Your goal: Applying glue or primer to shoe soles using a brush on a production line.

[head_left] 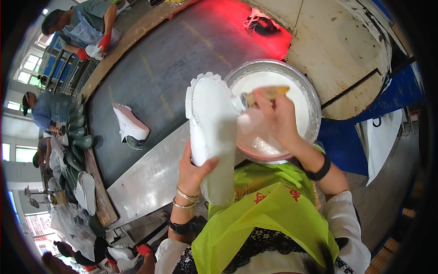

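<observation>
A white shoe (212, 123) is held up in front of me, its pale underside facing me and a jagged edge running round its upper end. My left hand (194, 169) is closed around its lower left side, the thumb pressed on the underside. In my right hand (278, 116) is a brush (273, 91) with a yellowish handle, blurred by motion. The brush's working end is close to the shoe's right edge; whether they touch I cannot tell. Beneath the right hand stands a metal basin (315, 98) of white liquid (260, 82).
A dark belt (155, 77) carries a white-and-dark shoe (131, 126) and, under red light, another shoe (261, 23). A metal ledge (146, 178) borders it. Green shoe lasts (77, 132) and white soles (85, 192) line the left side. Several co-workers, including a person (86, 27) in red gloves, are beyond.
</observation>
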Demonstrator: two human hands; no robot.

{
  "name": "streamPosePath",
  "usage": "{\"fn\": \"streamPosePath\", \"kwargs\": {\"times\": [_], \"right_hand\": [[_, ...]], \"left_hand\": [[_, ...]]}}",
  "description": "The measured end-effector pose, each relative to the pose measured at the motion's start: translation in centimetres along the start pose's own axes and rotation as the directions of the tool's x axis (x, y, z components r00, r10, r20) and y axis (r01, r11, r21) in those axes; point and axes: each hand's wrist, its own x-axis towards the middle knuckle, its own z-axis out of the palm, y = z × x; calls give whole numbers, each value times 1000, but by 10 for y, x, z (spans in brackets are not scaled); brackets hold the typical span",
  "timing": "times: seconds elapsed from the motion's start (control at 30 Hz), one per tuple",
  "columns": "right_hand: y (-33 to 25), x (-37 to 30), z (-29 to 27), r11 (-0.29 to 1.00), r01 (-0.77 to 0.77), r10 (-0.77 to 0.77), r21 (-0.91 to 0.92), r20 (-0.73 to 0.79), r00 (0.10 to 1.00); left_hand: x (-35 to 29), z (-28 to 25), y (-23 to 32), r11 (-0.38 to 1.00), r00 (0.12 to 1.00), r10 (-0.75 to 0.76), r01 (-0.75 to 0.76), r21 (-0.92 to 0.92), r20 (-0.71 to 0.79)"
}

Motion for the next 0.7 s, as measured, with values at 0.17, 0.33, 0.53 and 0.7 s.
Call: {"fn": "streamPosePath", "kwargs": {"times": [0.17, 0.33, 0.53, 0.7], "right_hand": [[-20, -17, -5, 988, 152, -143, -32, 195, 970], [-17, 25, 8, 900, 431, -437, 68, 162, 885], [-9, -50, 8, 827, 557, -538, 75, 394, 746], [-24, 22, 14, 603, 782, -743, -156, 248, 622]], "left_hand": [[2, -6, 0, 999, 1000, -6, 6, 40, -10], [2, -1, 3, 1000, 999, -6, 7, -26, 35], [9, 1, 6, 998, 999, -49, 48, -41, -11], [0, 3, 10, 999, 995, -14, 9, 50, 95]]}}
